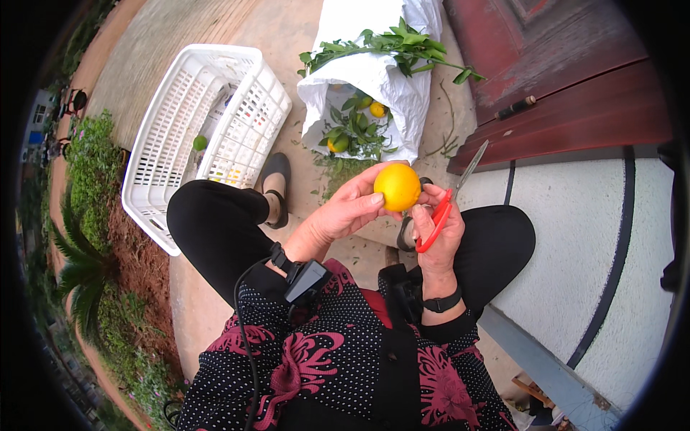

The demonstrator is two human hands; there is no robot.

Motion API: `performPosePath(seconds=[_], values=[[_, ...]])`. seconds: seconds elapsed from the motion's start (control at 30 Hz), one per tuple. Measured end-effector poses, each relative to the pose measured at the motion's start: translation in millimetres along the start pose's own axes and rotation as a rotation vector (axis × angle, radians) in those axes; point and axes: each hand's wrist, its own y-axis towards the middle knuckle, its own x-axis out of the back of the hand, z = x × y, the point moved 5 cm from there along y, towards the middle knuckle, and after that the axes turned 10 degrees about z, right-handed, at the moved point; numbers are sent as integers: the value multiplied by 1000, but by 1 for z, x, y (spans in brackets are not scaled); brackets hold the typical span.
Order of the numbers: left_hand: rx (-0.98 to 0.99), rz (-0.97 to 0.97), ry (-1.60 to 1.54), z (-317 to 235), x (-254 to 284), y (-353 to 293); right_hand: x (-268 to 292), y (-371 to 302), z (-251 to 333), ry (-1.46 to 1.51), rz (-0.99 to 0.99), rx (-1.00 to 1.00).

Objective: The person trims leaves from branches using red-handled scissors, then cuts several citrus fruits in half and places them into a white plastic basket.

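Observation:
An orange (397, 187) with a smooth yellow-orange skin is held up over the space between my knees. My left hand (348, 208) grips it from the left, thumb on the near side and fingers behind. A pair of scissors (468, 172) with red handles is in my right hand (440, 241), its blades pointing up and to the right, away from the fruit. The right fingertips touch or nearly touch the orange's right side. Beyond my hands lies a white woven sack (327, 92), its mouth toward me, holding leafy twigs (352, 133) and several oranges (377, 109).
A white plastic basket (251, 140) stands at my left, with a green round thing (200, 143) and some yellow fruit inside. One leafy branch (410, 49) lies across the sack. A dark red wooden door (553, 57) is at the right. Plants (108, 165) grow far left.

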Motion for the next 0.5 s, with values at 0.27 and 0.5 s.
performPosePath(seconds=[0.27,0.5], values=[[54,150,-316,30,6,-2,-3,1,1,-3,-8,-34],[119,97,-515,50,12,-9,-6,0,2,19,40,-11]])
